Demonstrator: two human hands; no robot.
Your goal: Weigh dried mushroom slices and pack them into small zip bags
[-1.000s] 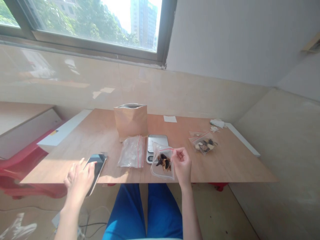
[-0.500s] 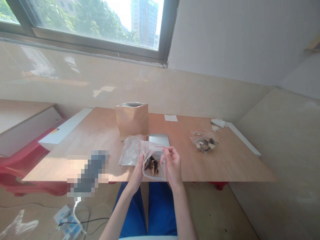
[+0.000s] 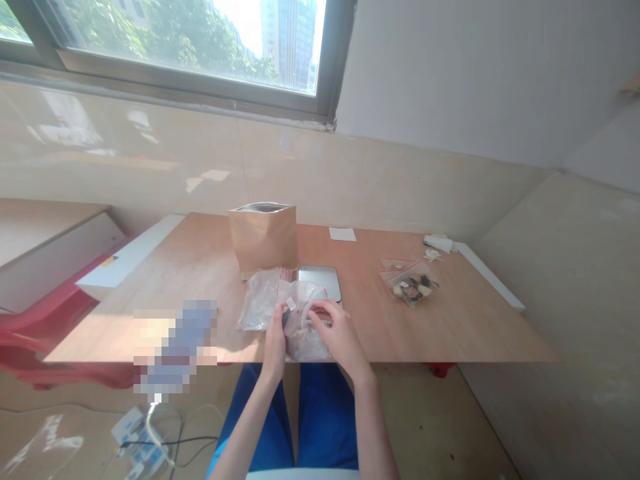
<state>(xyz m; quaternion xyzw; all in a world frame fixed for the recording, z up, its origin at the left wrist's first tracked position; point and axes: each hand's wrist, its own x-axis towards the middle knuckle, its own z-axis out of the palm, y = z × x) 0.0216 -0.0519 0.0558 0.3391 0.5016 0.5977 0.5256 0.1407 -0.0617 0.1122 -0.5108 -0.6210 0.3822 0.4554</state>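
Note:
A clear zip-lock bag [image 3: 307, 343] with a red seal line is held over the table's front edge. My left hand [image 3: 275, 341] is closed on its left side. My right hand [image 3: 340, 332] is at the bag's mouth, thumb and fingers bent together in a pinch on the plastic film. Inside the bag, a small white packet [image 3: 291, 304] shows near the top. Most of the dark dried pieces in it are hidden by crumpled film. Another clear bag [image 3: 257, 303] lies flat to the left, and a small flat scale [image 3: 320, 279] sits just behind.
An open brown paper pouch [image 3: 263, 240] stands behind the bags. On the right lie zip-lock bags of dried pieces [image 3: 413, 288], with crumpled white items [image 3: 439, 245] beyond. A white paper [image 3: 343, 234] lies at the back. A blurred-out device [image 3: 180, 347] with a cable is at left.
My right hand has shifted left across the bag's mouth from its right edge. The bag has crumpled and its dark contents are less visible; the white packet now shows.

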